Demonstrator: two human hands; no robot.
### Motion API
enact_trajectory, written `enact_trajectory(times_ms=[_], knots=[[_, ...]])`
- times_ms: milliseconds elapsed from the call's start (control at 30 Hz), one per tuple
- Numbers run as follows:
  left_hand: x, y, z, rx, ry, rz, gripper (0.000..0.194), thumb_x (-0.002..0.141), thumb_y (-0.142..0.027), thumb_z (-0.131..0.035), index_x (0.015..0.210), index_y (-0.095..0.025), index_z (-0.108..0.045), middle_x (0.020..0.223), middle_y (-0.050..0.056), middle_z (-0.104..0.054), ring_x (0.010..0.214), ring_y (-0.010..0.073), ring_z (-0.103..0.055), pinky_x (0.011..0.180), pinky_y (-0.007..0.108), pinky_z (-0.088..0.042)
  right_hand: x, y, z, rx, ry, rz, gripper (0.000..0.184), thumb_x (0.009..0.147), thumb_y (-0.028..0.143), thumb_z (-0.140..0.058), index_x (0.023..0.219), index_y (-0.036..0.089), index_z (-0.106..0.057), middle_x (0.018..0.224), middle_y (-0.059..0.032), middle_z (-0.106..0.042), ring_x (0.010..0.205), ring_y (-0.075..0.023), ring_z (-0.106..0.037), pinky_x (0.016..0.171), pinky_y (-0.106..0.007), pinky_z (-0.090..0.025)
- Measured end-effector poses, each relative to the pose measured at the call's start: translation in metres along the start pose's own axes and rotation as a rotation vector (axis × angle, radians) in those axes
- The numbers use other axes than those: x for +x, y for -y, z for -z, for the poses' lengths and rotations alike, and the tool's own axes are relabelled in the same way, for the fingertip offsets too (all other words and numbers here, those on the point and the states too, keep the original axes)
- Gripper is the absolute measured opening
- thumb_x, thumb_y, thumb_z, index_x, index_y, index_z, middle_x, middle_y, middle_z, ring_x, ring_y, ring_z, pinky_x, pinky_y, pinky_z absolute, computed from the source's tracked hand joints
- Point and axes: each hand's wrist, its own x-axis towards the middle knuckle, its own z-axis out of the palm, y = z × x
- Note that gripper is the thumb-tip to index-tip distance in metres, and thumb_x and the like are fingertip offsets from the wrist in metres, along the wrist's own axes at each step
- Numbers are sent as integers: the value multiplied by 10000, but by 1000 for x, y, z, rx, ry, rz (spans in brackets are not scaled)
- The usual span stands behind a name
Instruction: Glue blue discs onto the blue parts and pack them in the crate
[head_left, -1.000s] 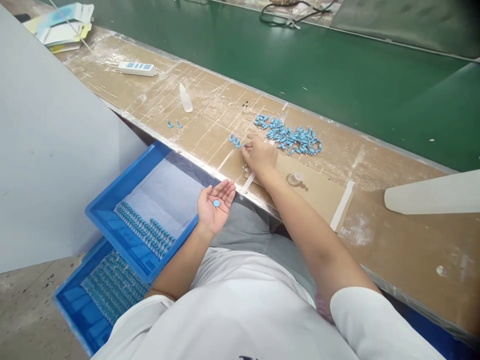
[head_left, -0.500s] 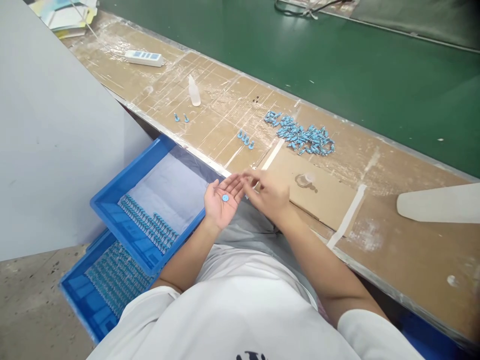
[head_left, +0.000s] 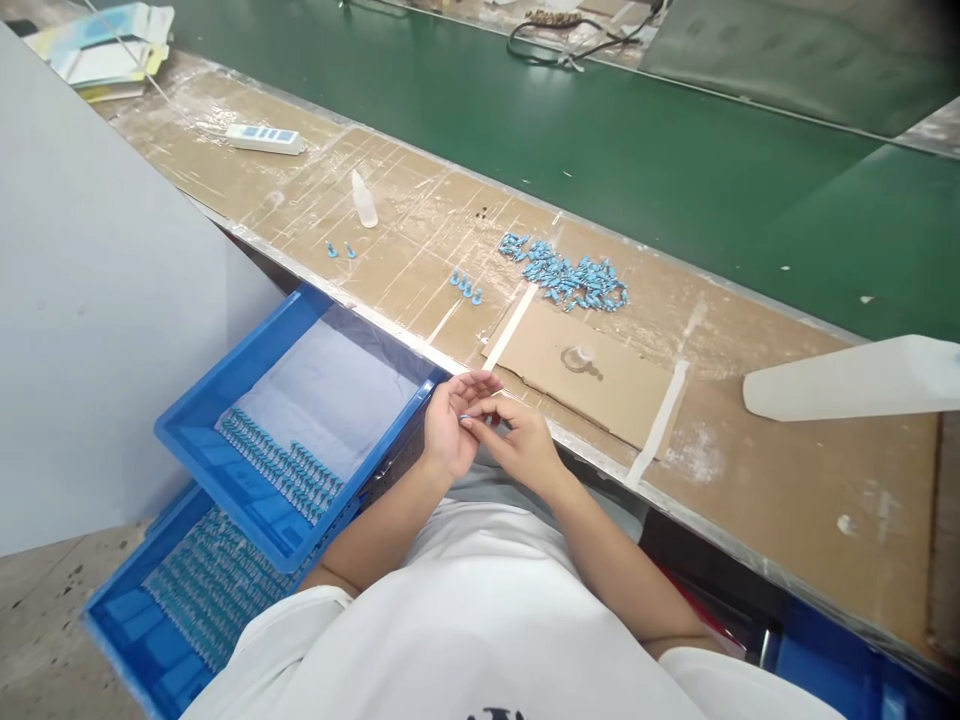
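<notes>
Across the far side runs a green conveyor belt (head_left: 675,130), and in front of it sits the long brown table (head_left: 787,470), all scuffed and taped up. Down at the left there's a blue tray (head_left: 225,400) stacked on a second blue tray (head_left: 127,620) — both lined with rows of small blue parts. On the table: a taped-down cardboard patch (head_left: 600,385), a white bottle lying on its side (head_left: 847,378) at the right, a pile of blue parts (head_left: 566,275), a small dropper bottle (head_left: 364,200) and a white power strip (head_left: 264,138). Right over the lap, the left hand (head_left: 448,425) and right hand (head_left: 517,440) meet, fingertips touching — both curled in, pinching a tiny blue part (head_left: 465,417) between them, just below the table edge. It's mostly hidden by fingers.
</notes>
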Motion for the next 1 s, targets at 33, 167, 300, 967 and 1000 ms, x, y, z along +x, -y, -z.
enact_trajectory(times_ms=[33, 167, 300, 967, 1000], knots=[[-2, 1, 1, 21, 42, -14, 304, 872, -322, -498, 897, -140, -740, 959, 81, -715, 965, 187, -656, 853, 295, -505, -1, 1, 3, 118, -21, -86, 129, 817, 332, -731, 882, 222, -715, 853, -33, -717, 726, -157, -611, 690, -316, -495], [-9, 6, 8, 213, 235, -162, 216, 823, -295, -659, 951, -169, -779, 1062, 84, -687, 1052, 201, -614, 935, 312, -484, -1, 8, 17, 642, -144, -333, 324, 693, 314, -851, 924, 218, -645, 657, 31, -651, 539, -86, -518, 538, -228, -405], [-9, 10, 14, 361, 371, -246, 242, 794, -313, -733, 1013, -226, -786, 1055, 75, -679, 1048, 204, -610, 963, 345, -487, -4, 16, 26, 829, -115, -413, 570, 653, 286, -879, 1124, 237, -563, 540, 94, -548, 448, -52, -400, 478, -193, -305], [7, 5, 15, -32, 165, -36, 286, 652, -245, -866, 921, -246, -770, 916, -11, -735, 699, 45, -662, 803, 234, -580, 18, 31, 95, -172, -662, -118, 283, 779, 462, -737, 852, 189, -722, 710, -48, -725, 521, -133, -612, 513, -259, -500], [8, 4, 16, -36, 152, -39, 284, 654, -238, -865, 921, -237, -769, 924, -9, -736, 705, 44, -668, 808, 227, -581, 33, 20, 112, -262, -668, -130, 298, 791, 475, -716, 874, 189, -727, 738, -53, -731, 544, -139, -623, 532, -264, -500]])
